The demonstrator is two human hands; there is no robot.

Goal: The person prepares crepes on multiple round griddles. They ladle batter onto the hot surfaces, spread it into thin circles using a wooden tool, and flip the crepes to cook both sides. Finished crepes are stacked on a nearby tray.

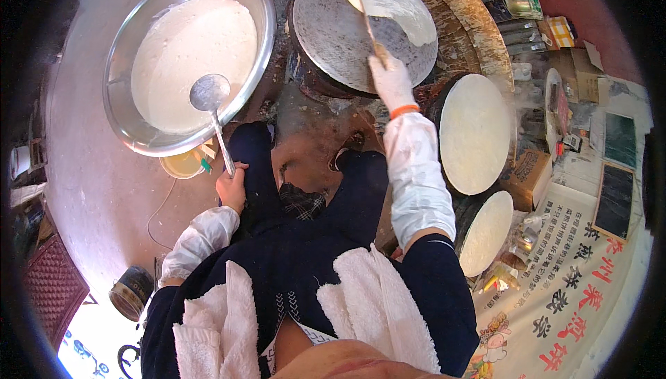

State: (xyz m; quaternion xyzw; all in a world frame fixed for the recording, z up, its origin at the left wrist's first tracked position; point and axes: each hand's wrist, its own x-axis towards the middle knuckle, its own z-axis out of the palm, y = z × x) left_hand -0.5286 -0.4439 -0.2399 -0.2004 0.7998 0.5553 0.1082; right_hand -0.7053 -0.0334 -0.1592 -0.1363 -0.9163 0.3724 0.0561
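My left hand point(232, 188) is wrapped round the handle of a metal ladle point(209, 92). The ladle's bowl hangs over the near right part of a large steel basin point(118, 73) of thick white batter point(187, 46). In a white glove, with an orange band at the wrist, my right hand point(390, 80) grips a long thin spreader point(363, 11). The spreader reaches across a round dark griddle point(322, 28). A curved sheet of pale batter point(406, 14) covers the griddle's far and right part; its near left surface shows bare and grey.
Two more griddles carry full pale pancakes, one point(475, 132) right of my forearm and a nearer one point(488, 233). A stained round rim point(479, 25) curves behind them. A cardboard box point(529, 174) and a printed banner point(555, 268) lie right. A yellowish tub point(182, 165) sits below the basin.
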